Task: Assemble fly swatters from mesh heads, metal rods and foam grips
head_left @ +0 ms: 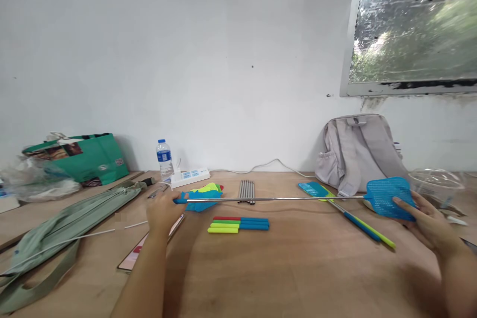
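Observation:
I hold a fly swatter stretched across the wooden table (298,268). My right hand (428,223) grips its blue mesh head (387,196). My left hand (162,211) holds the blue handle end of its extended metal rod (276,199). Below the rod lie three coloured handles (238,224) side by side, red, green and yellow with blue grips. Behind them is a bundle of metal rods (246,191). A pile of blue, yellow and red swatter heads (204,194) rests near my left hand. Two finished swatters (346,213) lie near my right hand.
A grey backpack (357,151) leans on the wall at the right, beside a clear plastic container (436,184). A water bottle (164,159) and white power strip (190,176) stand at the back. A green bag (82,156), a grey-green cloth bag (74,213) and a phone (141,248) sit left.

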### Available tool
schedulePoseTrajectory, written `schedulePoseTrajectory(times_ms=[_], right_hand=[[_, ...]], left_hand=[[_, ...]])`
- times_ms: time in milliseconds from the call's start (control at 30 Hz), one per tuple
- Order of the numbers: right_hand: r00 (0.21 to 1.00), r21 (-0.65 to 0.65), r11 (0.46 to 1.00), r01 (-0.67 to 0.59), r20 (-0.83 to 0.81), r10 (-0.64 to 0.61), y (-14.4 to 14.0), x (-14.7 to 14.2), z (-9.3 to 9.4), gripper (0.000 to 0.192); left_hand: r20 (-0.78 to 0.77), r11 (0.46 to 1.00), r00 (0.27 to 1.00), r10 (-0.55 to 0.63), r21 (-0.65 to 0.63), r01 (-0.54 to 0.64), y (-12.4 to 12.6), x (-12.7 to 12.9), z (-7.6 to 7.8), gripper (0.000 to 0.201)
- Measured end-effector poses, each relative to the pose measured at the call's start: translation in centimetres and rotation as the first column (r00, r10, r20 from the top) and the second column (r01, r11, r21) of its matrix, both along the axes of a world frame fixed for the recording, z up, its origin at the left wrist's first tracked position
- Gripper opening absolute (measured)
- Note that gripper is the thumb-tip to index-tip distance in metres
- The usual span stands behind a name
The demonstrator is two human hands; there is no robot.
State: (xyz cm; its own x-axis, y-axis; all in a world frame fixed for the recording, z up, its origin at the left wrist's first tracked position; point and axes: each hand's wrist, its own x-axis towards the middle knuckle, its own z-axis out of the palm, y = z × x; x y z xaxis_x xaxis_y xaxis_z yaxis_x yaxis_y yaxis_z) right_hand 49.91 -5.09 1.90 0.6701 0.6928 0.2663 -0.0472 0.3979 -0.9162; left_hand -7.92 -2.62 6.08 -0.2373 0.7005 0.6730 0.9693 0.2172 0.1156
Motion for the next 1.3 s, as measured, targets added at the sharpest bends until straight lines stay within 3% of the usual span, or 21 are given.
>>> schedulePoseTrajectory(times_ms=[133, 433, 600, 800, 1300], right_hand=[[0.978, 0.004, 0.980, -0.201, -0.061, 0.200, 0.5, -0.4, -0.4, 0.052], [0.952, 0.017, 0.954, -0.299, -0.065, 0.299, 1.8, -3.2, -0.4, 0.041], [0.942, 0.016, 0.947, -0.322, -0.096, 0.322, 2.8, -5.1, -0.7, 0.041], [0.935, 0.020, 0.936, -0.352, -0.035, 0.352, 3.2, -6.4, -1.3, 0.048], [0.943, 0.024, 0.942, -0.334, 0.014, 0.333, 3.4, -7.4, -0.8, 0.046]], left_hand=[[0.006, 0.999, 0.999, 0.037, -0.007, -0.037, -0.4, -0.5, 0.4, 0.038], [0.012, 0.995, 0.999, -0.036, -0.088, 0.037, 0.0, 1.0, 0.3, 0.038], [0.064, 0.990, 0.997, -0.044, -0.132, 0.052, 0.1, 2.2, 0.1, 0.040], [0.040, 0.984, 0.998, -0.048, -0.171, 0.054, 0.3, 3.4, -0.1, 0.028], [0.056, 0.972, 0.998, -0.005, -0.236, 0.018, 0.3, 3.1, 0.2, 0.035]])
